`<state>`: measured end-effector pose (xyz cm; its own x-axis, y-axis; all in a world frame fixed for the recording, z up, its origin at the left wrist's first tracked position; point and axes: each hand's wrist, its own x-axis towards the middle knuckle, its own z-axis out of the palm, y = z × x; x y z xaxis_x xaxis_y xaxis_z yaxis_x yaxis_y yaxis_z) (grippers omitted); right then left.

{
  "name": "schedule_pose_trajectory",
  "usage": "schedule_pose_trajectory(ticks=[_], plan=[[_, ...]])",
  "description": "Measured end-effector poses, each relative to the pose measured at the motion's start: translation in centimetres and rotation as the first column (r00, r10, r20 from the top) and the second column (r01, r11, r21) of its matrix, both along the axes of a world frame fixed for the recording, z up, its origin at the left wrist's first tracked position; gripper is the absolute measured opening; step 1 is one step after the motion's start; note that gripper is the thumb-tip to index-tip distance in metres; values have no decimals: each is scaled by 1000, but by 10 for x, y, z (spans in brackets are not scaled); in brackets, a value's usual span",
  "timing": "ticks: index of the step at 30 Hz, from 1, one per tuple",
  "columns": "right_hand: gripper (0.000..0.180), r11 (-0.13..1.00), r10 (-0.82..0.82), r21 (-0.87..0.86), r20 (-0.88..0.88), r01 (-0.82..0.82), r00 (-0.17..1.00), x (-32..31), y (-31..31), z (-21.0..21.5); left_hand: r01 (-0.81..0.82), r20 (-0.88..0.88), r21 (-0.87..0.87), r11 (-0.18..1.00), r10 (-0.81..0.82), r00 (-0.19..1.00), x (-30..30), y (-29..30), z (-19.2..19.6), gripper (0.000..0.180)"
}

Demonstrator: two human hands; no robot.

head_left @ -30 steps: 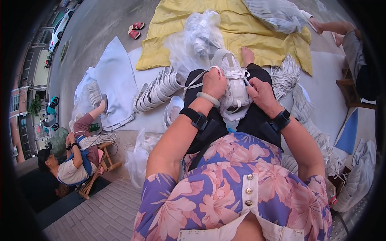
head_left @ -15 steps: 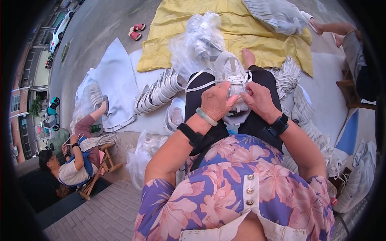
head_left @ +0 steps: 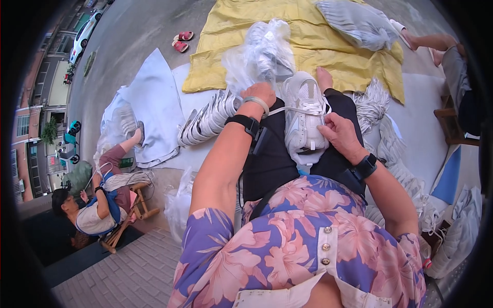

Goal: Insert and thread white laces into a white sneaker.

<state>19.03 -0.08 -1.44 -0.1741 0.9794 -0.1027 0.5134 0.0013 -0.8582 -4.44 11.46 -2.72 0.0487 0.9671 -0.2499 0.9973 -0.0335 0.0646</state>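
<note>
A white-and-grey sneaker [head_left: 303,120] lies on my dark-trousered lap, toe pointing away from me. Its white shoelace [head_left: 279,109] is threaded through the upper part and stretches out to the left. My left hand [head_left: 261,92] is closed at the left of the shoe, beside a clear plastic bag, and the lace runs toward it; its fingertips are partly hidden. With bent fingers, my right hand [head_left: 341,134] grips the right edge of the sneaker near the tongue.
A row of nested shoe uppers [head_left: 208,120] lies to the left. Clear plastic bags [head_left: 267,49] rest on a yellow sheet [head_left: 215,61]. Bundled white laces [head_left: 371,105] lie at right. A co-worker [head_left: 97,205] sits far left; another person's leg [head_left: 431,41] shows at upper right.
My left hand has moved from the sneaker's opening away to the upper left, drawing the lace out. My right hand has shifted slightly down and right, staying at the shoe's edge.
</note>
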Motion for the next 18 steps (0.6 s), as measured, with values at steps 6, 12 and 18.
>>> schedule_pose_trajectory(ticks=[6, 12, 18], plan=[[23, 999, 46, -23, -87, -48, 995, 8, 3, -6, 11, 217, -18, 1000, -7, 976, -4, 9, -20, 17], [16, 967, -22, 253, 62, 5, 998, 12, 11, 21, -14, 628, 219, 976, -130, 767, 8, -20, 29, 11], [26, 980, 98, 197, -327, -34, 940, -16, 33, 41, 270, 495, 602, 751, -617, 612, 12, -61, 67, 5]])
